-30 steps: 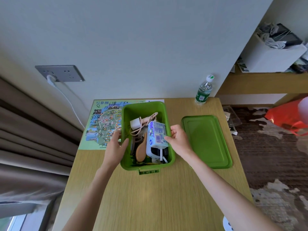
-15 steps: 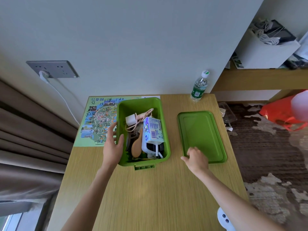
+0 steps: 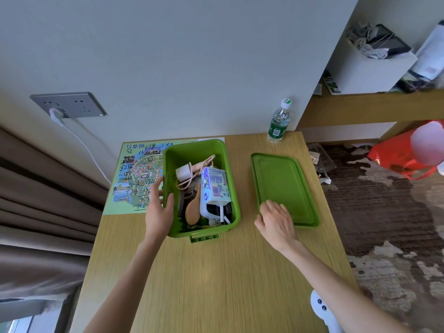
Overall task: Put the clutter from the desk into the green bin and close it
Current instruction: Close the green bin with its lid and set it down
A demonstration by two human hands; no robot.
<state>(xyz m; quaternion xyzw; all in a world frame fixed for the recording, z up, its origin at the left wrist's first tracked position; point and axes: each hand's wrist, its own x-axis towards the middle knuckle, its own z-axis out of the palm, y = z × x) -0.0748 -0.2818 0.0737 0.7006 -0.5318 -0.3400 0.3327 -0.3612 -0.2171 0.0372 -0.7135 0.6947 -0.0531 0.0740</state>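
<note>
The green bin (image 3: 230, 164) stands open on the wooden desk (image 3: 216, 272). Inside lie a purple-and-white tissue pack (image 3: 215, 186), a white charger with a pink cable (image 3: 183, 173), a wooden hairbrush (image 3: 193, 210) and a dark clip. My left hand (image 3: 158, 210) grips the bin's left wall, thumb over the rim. The green lid (image 3: 283, 186) lies flat to the right of the bin. My right hand (image 3: 276, 218) rests on the lid's near left corner, fingers bent over its edge; the lid is still flat on the desk.
A printed map sheet (image 3: 134, 179) lies under and left of the bin. A water bottle (image 3: 278, 123) stands at the desk's back right corner. A white cable runs from the wall socket (image 3: 68, 105). A red bag (image 3: 406, 155) sits on the carpet at the right.
My right hand left the tissue pack in the bin, moved right and settled on the lid's near left corner. The left hand stayed on the bin's left wall.
</note>
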